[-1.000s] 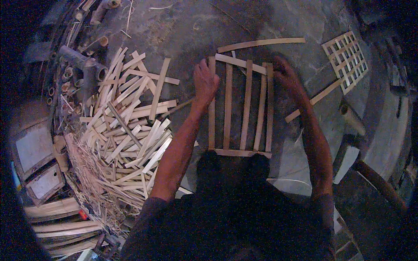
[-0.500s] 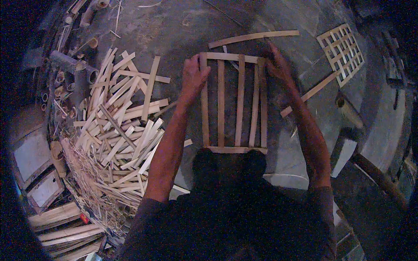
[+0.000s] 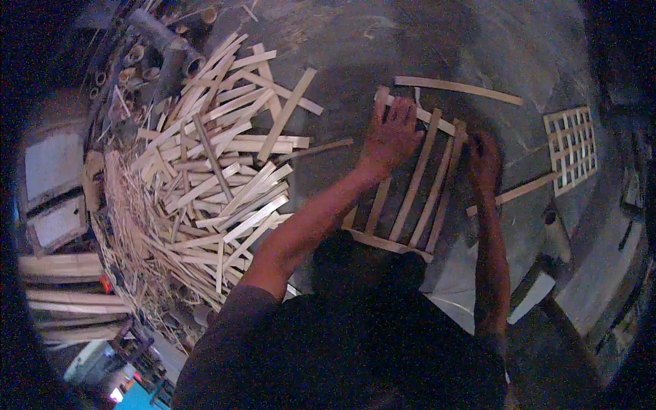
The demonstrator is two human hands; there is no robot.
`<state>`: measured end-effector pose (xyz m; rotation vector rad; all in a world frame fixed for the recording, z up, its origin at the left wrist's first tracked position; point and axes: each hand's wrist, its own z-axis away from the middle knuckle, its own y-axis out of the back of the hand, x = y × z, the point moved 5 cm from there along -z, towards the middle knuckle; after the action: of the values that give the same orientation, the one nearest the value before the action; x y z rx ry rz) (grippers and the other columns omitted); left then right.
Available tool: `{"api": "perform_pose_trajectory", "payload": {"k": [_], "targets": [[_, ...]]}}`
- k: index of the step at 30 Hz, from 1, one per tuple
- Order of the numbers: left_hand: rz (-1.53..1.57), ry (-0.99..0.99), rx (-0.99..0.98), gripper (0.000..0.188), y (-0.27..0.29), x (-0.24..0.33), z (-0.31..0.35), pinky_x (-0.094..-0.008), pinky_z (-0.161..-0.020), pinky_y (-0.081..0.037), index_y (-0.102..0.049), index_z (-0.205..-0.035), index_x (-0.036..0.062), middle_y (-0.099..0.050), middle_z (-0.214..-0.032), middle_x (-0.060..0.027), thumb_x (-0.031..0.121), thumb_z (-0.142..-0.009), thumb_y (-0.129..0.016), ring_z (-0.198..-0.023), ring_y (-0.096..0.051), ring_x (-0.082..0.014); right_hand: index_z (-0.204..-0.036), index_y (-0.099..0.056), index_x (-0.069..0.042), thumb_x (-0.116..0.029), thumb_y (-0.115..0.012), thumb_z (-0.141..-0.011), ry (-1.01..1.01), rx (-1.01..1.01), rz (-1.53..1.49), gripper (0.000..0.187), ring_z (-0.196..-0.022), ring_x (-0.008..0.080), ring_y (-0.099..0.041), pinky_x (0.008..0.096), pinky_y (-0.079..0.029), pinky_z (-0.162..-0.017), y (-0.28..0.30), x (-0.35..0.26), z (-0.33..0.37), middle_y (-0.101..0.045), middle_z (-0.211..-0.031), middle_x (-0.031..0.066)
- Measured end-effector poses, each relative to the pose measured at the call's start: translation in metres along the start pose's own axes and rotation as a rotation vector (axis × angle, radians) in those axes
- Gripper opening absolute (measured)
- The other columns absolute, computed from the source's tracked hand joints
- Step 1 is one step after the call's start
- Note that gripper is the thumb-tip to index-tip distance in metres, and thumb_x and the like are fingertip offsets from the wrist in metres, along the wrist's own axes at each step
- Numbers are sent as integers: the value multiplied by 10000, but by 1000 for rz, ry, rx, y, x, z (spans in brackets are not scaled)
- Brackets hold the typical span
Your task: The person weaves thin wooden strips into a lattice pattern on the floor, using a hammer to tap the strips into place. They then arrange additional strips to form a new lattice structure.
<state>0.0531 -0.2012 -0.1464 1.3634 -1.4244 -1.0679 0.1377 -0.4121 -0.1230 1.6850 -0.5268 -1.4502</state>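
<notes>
Two hands are laid on a slatted bamboo frame [image 3: 410, 188] that lies flat on the grey floor [image 3: 355, 55] in front of the person. The left hand [image 3: 391, 135] is pressed palm down, fingers spread, over the frame's upper left corner. The right hand [image 3: 484, 160] is set on the frame's upper right edge; whether its fingers are curled around a slat cannot be told. A loose strip [image 3: 458, 89] is seen just beyond the frame. A finished lattice panel [image 3: 570, 147] lies well apart to the right, and a heap of cut bamboo slats [image 3: 219, 171] is spread to the left.
</notes>
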Motion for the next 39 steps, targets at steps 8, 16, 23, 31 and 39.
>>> {"api": "perform_pose_trajectory", "payload": {"k": [8, 16, 23, 31, 39], "targets": [[309, 202, -171, 612, -22, 23, 34, -597, -1132, -156, -439, -1414, 19, -427, -1448, -181, 415, -952, -502, -1399, -343, -309, -1133, -648, -46, -91, -586, -929, 117, 137, 40, 218, -1027, 324, -644, 393, -492, -913, -17, 47, 20, -672, -1104, 146], [294, 134, -140, 616, 17, 19, 74, -581, -1117, -179, -450, -1390, 37, -436, -1390, -170, 394, -906, -581, -1367, -347, -305, -1096, -629, -28, -81, -598, -918, 19, 56, 28, 189, -978, 340, -630, 409, -492, -860, -16, 22, 77, -655, -1047, 161], [292, 91, -115, 577, 44, 30, 108, -560, -1105, -223, -462, -1370, 58, -438, -1372, -140, 360, -896, -593, -1332, -374, -284, -1089, -623, -29, -69, -598, -920, 127, 93, 45, 175, -959, 347, -623, 418, -492, -843, -15, 16, 112, -633, -1027, 174], [323, 110, -139, 573, 31, 40, 140, -568, -1074, -236, -470, -1379, 71, -428, -1390, -129, 337, -887, -595, -1359, -349, -276, -1082, -637, -38, -116, -584, -951, -161, -21, -78, 161, -961, 335, -642, 405, -505, -847, -15, 14, 145, -655, -1041, 164], [296, 110, -169, 558, 57, 43, 155, -520, -1015, -288, -518, -1342, 92, -473, -1324, -94, 309, -842, -637, -1296, -401, -245, -1095, -652, -34, -130, -587, -951, -138, -5, -11, 184, -956, 323, -653, 406, -509, -836, -12, 8, 173, -668, -1046, 176]]}}
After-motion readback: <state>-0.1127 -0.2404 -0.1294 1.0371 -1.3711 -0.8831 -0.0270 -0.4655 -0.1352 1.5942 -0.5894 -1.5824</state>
